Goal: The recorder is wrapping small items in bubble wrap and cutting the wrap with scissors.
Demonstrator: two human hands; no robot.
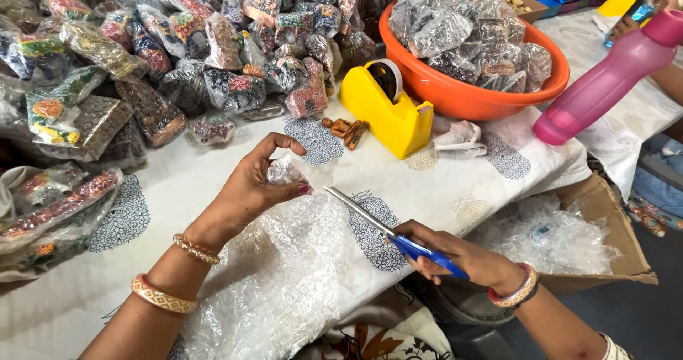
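Bubble wrap [284, 260] edge pinched in left hand [249, 193]'s grip; right hand [455, 257] grasps blue-handled scissors [384, 228] over bare cloth.

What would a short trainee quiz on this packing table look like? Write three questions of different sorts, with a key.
1. True or false: the right hand holds blue-handled scissors.
2. What does the left hand pinch? A) bubble wrap B) the pink bottle C) cinnamon sticks
3. Which yellow thing stands just in front of the orange basin?

Key:
1. True.
2. A: the bubble wrap.
3. The tape dispenser.
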